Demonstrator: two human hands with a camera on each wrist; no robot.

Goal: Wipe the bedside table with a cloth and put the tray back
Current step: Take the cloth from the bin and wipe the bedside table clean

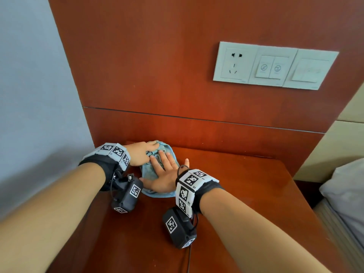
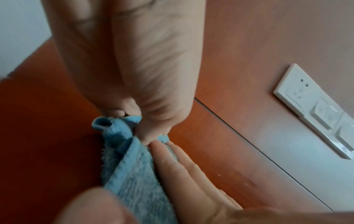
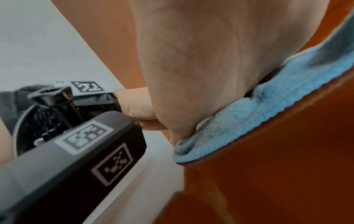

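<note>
A light blue cloth [image 1: 171, 154] lies bunched at the back left corner of the reddish-brown bedside table [image 1: 246, 184]. My left hand [image 1: 142, 152] pinches the far edge of the cloth [image 2: 118, 133] between thumb and fingers. My right hand [image 1: 164, 172] lies flat on the cloth, fingers spread and straight, palm pressing it onto the table. The right wrist view shows the palm [image 3: 201, 68] resting on the cloth [image 3: 258, 109] at the table's left edge. No tray is in view.
A wooden wall panel [image 1: 177, 66] rises behind the table, with a white socket and switch plate [image 1: 273, 66] at upper right. A pale wall [image 1: 29, 95] is at left. Bedding [image 1: 346, 190] lies to the right of the table.
</note>
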